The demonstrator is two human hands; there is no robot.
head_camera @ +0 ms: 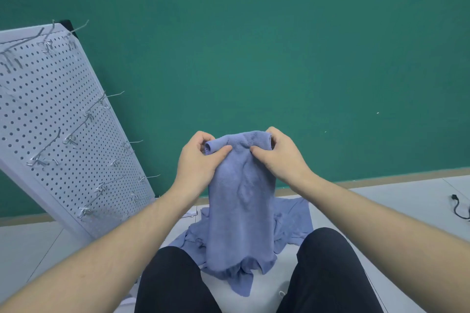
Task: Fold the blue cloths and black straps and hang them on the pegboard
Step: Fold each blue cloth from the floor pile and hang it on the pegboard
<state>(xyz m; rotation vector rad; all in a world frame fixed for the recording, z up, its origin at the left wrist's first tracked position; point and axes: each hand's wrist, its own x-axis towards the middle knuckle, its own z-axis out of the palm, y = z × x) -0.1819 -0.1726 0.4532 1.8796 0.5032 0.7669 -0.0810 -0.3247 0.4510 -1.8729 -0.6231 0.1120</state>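
Note:
A blue cloth (240, 213) hangs in front of me, held up by its top edge. My left hand (201, 157) pinches the top left corner, where the fabric is rolled into a small tube. My right hand (278, 155) grips the top right corner. The cloth's lower end drapes down between my knees. More blue cloth (292, 223) lies crumpled on the floor behind it. The white pegboard (58, 134) leans against the green wall at the left, with several bare metal hooks (112, 96) sticking out. No black straps are in sight.
My legs in black trousers (328, 269) frame the cloths on the pale tiled floor (396, 201). A black cable (460, 208) lies on the floor at the far right. A wooden skirting runs along the base of the green wall (279, 46).

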